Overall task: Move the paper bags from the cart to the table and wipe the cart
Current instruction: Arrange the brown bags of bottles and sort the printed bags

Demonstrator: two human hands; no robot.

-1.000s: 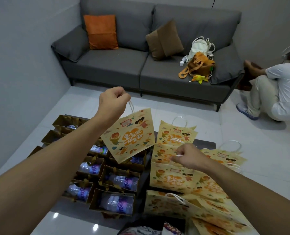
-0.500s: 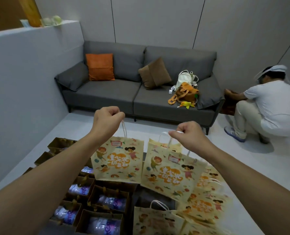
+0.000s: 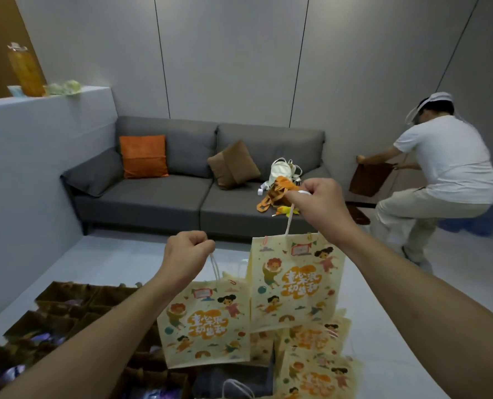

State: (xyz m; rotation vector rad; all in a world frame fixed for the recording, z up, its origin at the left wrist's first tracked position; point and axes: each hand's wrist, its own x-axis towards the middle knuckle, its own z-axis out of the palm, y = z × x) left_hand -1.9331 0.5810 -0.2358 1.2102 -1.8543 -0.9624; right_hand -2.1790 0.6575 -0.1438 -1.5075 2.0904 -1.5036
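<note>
Left bag point(image 3: 206, 321) hangs straight below left hand point(image 3: 186, 256) by its white cord handle, printed face toward cam, mouth up, long axis vertical, slight tilt w/ bottom swung to the right. Right bag point(image 3: 295, 280) same story under right hand point(image 3: 320, 205): upright, face to cam, long axis vertical, held higher and further out than the left one. Edges of the two overlap or just touch in view; can't tell which.

Left hand fisted round its handle, knuckles up. Right hand pinching its handle loop at the fingertips, rest of fingers curled. Both bags clear of the pile, nothing under them but air.

More bags point(image 3: 317, 367) lying flat just below, right of centre, cords loose; one handle loop at bottom edge. Dark surface point(image 3: 233, 375) under them, prob. the cart, not sure. Brown open boxes point(image 3: 75, 306) w/ bottles to the left, blurred.

Table not in view, so direction of carry can't be read off; likely needs a turn away. Judged: mid-lift, early in task, pile still big, wiping not begun. Risk: bags swing and clip each other or snag a loose cord.

Beyond: grey sofa point(image 3: 182, 185), orange cushion point(image 3: 143, 155), brown cushion point(image 3: 233, 164), white and orange bags on the seat. Person in white point(image 3: 446, 165) at right, holding a brown bag.
</note>
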